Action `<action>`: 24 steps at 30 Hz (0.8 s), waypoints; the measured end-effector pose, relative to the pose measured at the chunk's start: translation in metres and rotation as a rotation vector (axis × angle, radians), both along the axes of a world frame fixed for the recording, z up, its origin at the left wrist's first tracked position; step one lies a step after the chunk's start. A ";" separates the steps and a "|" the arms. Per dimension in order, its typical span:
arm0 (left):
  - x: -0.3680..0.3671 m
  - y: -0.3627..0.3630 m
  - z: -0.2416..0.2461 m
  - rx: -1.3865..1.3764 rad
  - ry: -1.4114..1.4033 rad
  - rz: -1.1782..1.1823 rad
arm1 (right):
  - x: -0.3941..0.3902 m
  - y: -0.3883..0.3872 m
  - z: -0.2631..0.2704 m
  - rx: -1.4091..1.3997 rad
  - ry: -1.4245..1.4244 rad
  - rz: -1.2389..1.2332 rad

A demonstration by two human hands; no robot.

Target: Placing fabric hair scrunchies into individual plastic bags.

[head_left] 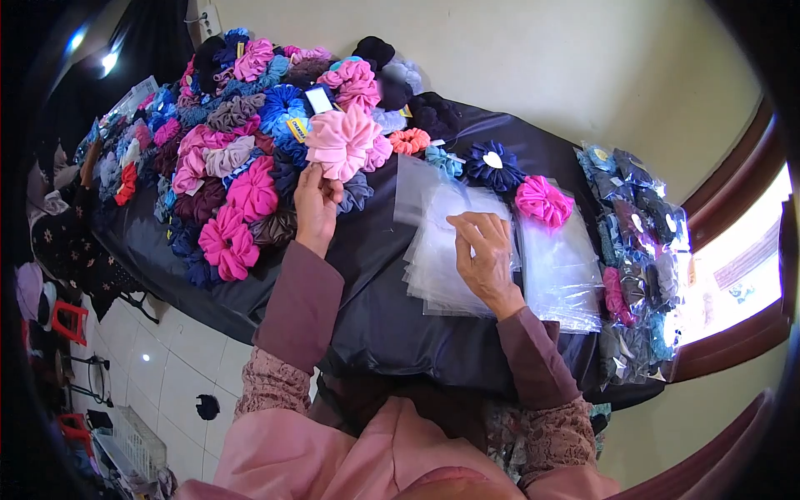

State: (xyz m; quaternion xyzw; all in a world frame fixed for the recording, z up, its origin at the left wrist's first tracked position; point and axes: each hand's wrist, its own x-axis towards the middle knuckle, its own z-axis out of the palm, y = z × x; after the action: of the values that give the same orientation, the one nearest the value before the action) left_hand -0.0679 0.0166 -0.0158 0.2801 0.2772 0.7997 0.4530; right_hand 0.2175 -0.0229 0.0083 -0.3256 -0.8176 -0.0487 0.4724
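Note:
My left hand (317, 203) grips a light pink fabric scrunchie (344, 142) by its lower edge, at the right side of a heap of scrunchies (234, 115). My right hand (484, 253) is over a fanned stack of clear plastic bags (437, 269), its fingers bent near the upper bags. Whether the fingertips pinch a bag cannot be made out. Just right of that hand, a bright pink scrunchie (544, 201) rests on a second stack of clear bags (556, 281). Above the bags lie a navy scrunchie (478, 170) with a white heart-shaped tag and a teal scrunchie (445, 162).
Black sheeting (375, 325) covers the table. Rows of bagged scrunchies (637, 275) line its right end, beside a window (744, 262). Someone in dark flowered clothing (78, 237) is at the left end. Red plastic stools (69, 322) and a white basket (137, 440) stand on the tiled floor.

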 end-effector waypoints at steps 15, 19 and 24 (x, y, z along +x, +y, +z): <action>0.033 -0.027 0.026 -0.104 0.080 -0.519 | -0.005 -0.012 0.010 -0.095 0.049 0.007; 0.045 -0.029 0.027 -0.053 0.263 -0.794 | -0.013 -0.017 0.020 -0.224 0.313 0.123; 0.057 -0.036 0.027 -0.082 0.360 -0.777 | -0.008 -0.011 0.008 -0.078 0.152 0.147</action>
State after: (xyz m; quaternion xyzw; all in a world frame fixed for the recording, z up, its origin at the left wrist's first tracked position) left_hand -0.0113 -0.0191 0.0114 0.4806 0.2573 0.4966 0.6755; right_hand 0.2097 -0.0336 0.0162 -0.2858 -0.8022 0.0428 0.5224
